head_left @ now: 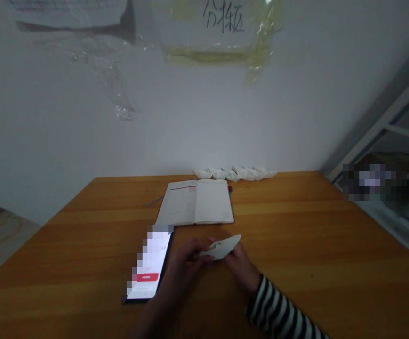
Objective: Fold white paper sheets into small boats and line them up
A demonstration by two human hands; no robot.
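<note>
A small piece of folded white paper (pixel 225 246) is held above the front middle of the wooden table. My left hand (pixel 187 262) pinches its left end between closed fingers. From below and to the right, my right hand (pixel 240 264) grips the same paper, its fingertips partly hidden behind it. The paper's pointed corner sticks up toward the right. Just left of my left hand lies a lit phone or tablet (pixel 151 263), its screen partly blurred out. Beyond both hands, an open notebook (pixel 213 202) rests flat on the table.
Along the table's back edge, against the wall (pixel 176 117), lies a row of several folded white paper pieces (pixel 234 173). The wooden table (pixel 296 226) extends to both sides. A taped paper sign (pixel 204 33) hangs on the wall. Metal shelving (pixel 377 113) stands at the right.
</note>
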